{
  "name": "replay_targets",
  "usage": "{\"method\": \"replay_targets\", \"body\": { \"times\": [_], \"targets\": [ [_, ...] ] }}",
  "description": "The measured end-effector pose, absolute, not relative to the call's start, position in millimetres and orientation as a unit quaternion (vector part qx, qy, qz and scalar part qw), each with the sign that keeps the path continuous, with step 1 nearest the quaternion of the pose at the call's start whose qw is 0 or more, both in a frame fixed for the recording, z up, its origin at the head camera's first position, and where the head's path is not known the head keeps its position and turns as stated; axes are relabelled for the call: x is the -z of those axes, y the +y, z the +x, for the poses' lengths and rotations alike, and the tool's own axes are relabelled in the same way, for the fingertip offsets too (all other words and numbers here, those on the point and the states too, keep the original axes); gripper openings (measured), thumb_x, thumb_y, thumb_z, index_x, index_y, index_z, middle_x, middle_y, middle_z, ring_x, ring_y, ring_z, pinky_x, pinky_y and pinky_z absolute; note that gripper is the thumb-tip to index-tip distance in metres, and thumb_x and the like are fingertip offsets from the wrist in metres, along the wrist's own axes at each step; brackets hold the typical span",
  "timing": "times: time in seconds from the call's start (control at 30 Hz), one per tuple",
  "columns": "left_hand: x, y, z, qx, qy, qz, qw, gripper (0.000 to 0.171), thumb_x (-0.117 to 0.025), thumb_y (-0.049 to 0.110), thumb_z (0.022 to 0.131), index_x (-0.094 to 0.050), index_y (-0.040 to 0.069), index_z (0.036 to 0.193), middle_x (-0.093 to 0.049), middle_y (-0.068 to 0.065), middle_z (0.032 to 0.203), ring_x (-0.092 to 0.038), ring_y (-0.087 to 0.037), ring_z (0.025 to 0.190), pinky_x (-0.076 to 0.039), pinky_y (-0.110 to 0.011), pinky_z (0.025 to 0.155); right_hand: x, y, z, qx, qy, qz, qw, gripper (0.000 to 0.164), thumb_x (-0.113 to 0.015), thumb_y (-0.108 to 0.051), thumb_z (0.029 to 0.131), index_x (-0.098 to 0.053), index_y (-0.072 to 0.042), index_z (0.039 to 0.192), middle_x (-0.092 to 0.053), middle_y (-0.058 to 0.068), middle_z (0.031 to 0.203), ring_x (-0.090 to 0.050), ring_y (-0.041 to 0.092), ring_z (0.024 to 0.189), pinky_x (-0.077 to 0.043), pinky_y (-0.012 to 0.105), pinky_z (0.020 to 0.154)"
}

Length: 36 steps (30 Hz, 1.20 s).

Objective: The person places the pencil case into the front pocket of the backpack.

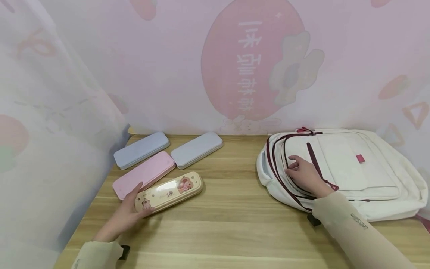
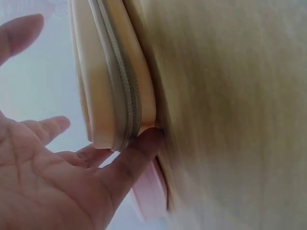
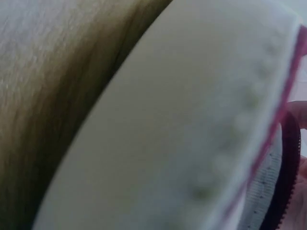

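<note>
Two blue cases (image 1: 141,150) and one pink case (image 1: 145,174) at left, one cream case (image 1: 170,192) left of centre, left grip (image 1: 129,209) half-closed about its end, right grip (image 1: 306,175) pinching one white backpack (image 1: 347,164) at right.

Right of the fingers of the left hand (image 1: 125,216), past the cream case (image 1: 164,194) they hold, tabletop (image 1: 231,209) offers a wide passage. Beyond those fingers, a pink case (image 1: 142,173), blue case (image 1: 141,149) and grey-blue case (image 1: 196,149) stand in the way. Beneath and right of the right hand's (image 1: 307,176) fingers, a bulky backpack (image 1: 346,164) blocks passage.
</note>
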<state>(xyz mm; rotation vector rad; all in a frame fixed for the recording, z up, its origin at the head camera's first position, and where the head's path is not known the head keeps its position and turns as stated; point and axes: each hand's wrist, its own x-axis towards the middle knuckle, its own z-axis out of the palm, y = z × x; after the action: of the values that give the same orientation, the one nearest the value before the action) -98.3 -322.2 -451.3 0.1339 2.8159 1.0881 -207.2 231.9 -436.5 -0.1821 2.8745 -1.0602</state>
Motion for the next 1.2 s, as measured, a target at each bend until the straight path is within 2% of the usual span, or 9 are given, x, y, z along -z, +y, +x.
{"method": "replay_targets", "body": {
  "times": [0.17,0.27,0.4,0.53,0.63,0.9,1.07,1.2],
  "targets": [
    [451,-326,-101,-0.392,0.915,-0.006,0.090,0.103,-0.077,0.023,0.094,-0.005,-0.012,0.159,-0.015,-0.044,0.158,-0.017,-0.062,0.143,-0.021,-0.074,0.114,436,236,-210,0.338,0.938,-0.057,0.046,0.056,-0.064,-0.010,0.095,-0.046,0.013,0.143,-0.072,0.021,0.107,-0.068,0.038,0.102,-0.051,0.055,0.093],
    [451,-328,-103,-0.400,0.909,-0.041,0.113,0.103,-0.075,0.024,0.096,-0.002,-0.013,0.158,-0.014,-0.044,0.158,-0.016,-0.059,0.145,-0.019,-0.071,0.117,436,237,-212,0.342,0.936,-0.053,0.058,0.058,-0.062,-0.008,0.095,-0.044,0.014,0.146,-0.072,0.020,0.106,-0.070,0.030,0.090,-0.053,0.048,0.088],
    [456,-328,-103,-0.399,0.907,-0.056,0.126,0.100,-0.077,0.024,0.094,-0.010,-0.015,0.157,-0.021,-0.042,0.157,-0.023,-0.055,0.145,-0.023,-0.067,0.117,434,240,-212,0.359,0.929,-0.048,0.076,0.060,-0.060,-0.006,0.097,-0.039,0.015,0.149,-0.071,0.020,0.106,-0.067,0.015,0.072,-0.053,0.033,0.076],
    [461,-328,-101,-0.392,0.913,-0.042,0.102,0.096,-0.082,0.025,0.090,-0.025,-0.016,0.154,-0.036,-0.041,0.148,-0.036,-0.051,0.137,-0.029,-0.064,0.113,431,238,-209,0.437,0.893,-0.028,0.107,0.061,-0.055,-0.001,0.099,-0.030,0.015,0.153,-0.065,0.022,0.107,-0.061,0.011,0.067,-0.053,0.025,0.064],
    [460,-326,-101,-0.376,0.921,-0.042,0.094,0.097,-0.084,0.026,0.088,-0.027,-0.017,0.153,-0.037,-0.040,0.144,-0.038,-0.052,0.134,-0.029,-0.066,0.113,429,235,-206,0.513,0.847,-0.011,0.137,0.064,-0.051,0.005,0.101,-0.021,0.013,0.157,-0.058,0.021,0.107,-0.059,0.011,0.069,-0.056,0.023,0.060],
    [453,-321,-103,-0.334,0.937,-0.046,0.091,0.096,-0.084,0.029,0.088,-0.029,-0.019,0.151,-0.036,-0.045,0.143,-0.039,-0.059,0.132,-0.032,-0.070,0.110,423,225,-199,0.589,0.787,-0.030,0.181,0.071,-0.048,0.011,0.100,-0.012,0.010,0.160,-0.050,0.018,0.108,-0.061,0.012,0.077,-0.061,0.025,0.070],
    [451,-320,-102,-0.361,0.924,-0.071,0.106,0.099,-0.083,0.033,0.090,-0.024,-0.012,0.155,-0.034,-0.045,0.148,-0.041,-0.056,0.132,-0.037,-0.067,0.108,414,222,-197,0.625,0.755,-0.032,0.198,0.075,-0.047,0.011,0.101,-0.006,0.002,0.163,-0.046,0.017,0.110,-0.059,0.012,0.079,-0.061,0.025,0.073],
    [451,-320,-101,-0.376,0.916,-0.085,0.111,0.100,-0.082,0.037,0.091,-0.022,-0.008,0.158,-0.042,-0.042,0.143,-0.050,-0.049,0.124,-0.046,-0.059,0.100,413,222,-199,0.648,0.733,-0.033,0.206,0.076,-0.045,0.012,0.101,-0.006,-0.002,0.165,-0.047,0.013,0.104,-0.059,0.011,0.079,-0.060,0.024,0.074]
  ]
}}
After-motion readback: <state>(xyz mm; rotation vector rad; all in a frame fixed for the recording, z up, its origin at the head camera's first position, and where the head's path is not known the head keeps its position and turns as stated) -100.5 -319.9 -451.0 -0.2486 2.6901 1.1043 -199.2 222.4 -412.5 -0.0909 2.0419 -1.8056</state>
